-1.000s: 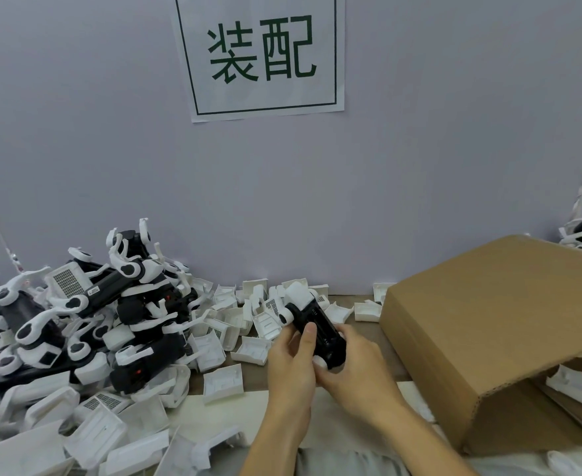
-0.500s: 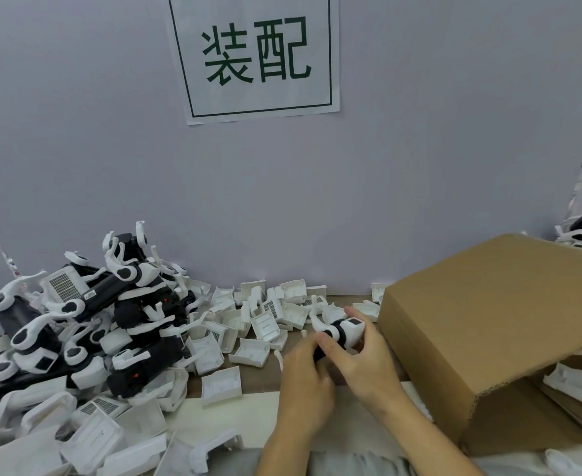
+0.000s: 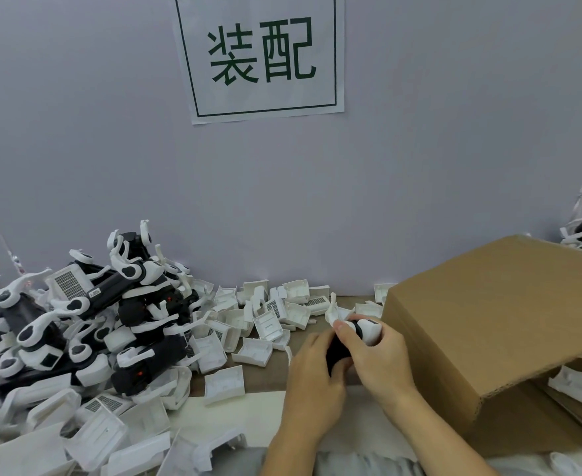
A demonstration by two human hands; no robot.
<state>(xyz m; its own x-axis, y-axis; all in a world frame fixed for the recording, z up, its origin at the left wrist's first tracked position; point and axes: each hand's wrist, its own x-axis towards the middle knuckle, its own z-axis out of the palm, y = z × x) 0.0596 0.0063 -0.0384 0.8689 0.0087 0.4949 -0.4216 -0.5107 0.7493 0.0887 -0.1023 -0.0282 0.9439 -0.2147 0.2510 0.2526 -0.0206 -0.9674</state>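
Both hands on one black-n-white unit, held just over the bench by the box corner. Left hand wraps the black body to steady it, right hand pinches the white end, prob to seat it. Loose white covers sit near the back edge, handy for grabbing

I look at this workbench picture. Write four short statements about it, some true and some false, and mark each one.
1. The left hand and the right hand hold one black-and-white part together. True.
2. The cardboard box stands to the left of the hands. False: it stands to their right.
3. A paper sign with green characters hangs on the wall. True.
4. The pile of black-and-white parts lies inside the cardboard box. False: it lies on the table at the left, outside the box.
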